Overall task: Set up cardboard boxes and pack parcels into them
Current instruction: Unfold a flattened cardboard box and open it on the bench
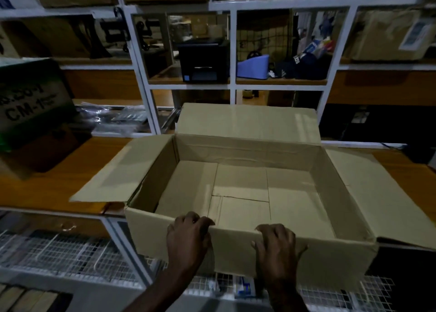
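A large brown cardboard box (245, 151) stands open on the wooden table (47, 186), its near side jutting over the table's front edge. The left, right and far flaps are spread outward, and the near flap hangs down in front. Inside, the folded bottom flaps show and nothing lies on them. My left hand (188, 238) grips the near rim left of centre, fingers curled over the edge. My right hand (276, 245) grips the same rim a little to the right, fingers hooked over it too.
A printed carton (33, 104) sits at the table's left. White shelving behind holds a black printer (203, 61), a blue tape dispenser (253, 67), cartons and clutter. Plastic bags (118, 118) lie behind the box. White wire racks (59, 250) run below the table.
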The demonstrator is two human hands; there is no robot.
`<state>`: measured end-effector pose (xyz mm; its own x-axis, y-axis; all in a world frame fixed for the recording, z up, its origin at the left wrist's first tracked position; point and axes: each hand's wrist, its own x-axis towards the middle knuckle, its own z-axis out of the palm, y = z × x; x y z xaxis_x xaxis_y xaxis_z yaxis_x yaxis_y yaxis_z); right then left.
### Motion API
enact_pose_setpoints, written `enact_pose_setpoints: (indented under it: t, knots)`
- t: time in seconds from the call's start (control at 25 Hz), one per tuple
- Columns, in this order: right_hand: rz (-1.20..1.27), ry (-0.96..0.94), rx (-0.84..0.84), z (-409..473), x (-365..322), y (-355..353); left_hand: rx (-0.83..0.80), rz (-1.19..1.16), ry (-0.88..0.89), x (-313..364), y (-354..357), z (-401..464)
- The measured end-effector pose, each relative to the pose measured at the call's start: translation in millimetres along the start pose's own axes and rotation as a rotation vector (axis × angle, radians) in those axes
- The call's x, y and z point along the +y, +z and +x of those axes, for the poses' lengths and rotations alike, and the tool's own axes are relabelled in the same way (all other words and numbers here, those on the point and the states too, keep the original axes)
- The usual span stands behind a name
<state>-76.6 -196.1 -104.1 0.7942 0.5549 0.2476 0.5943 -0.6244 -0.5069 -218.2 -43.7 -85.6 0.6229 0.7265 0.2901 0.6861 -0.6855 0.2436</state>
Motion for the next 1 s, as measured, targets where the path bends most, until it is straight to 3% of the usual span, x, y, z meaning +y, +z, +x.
enact_pose_setpoints:
  t: [0.28, 0.6, 0.84, 1.0]
  knots:
    - [0.08, -0.095, 0.13, -39.1, -94.9, 55.3, 0.204, -0.162, 0.028, -114.8, -31.4, -18.7]
    - [0.038, -0.104, 0.1, -62.0, -180.7, 117.3, 0.25, -0.211, -0.036, -218.9, -48.0, -25.7]
    - [-0.048, -0.085, 0.06, -61.5, -232.1, 140.6, 0.225, -0.189, -0.064, -272.8, -52.6, -11.9]
    - [-0.106, -0.05, 0.106, -57.5, -242.0, 137.8, 0.048, -0.164, -0.122, -276.7, -69.5, 9.3]
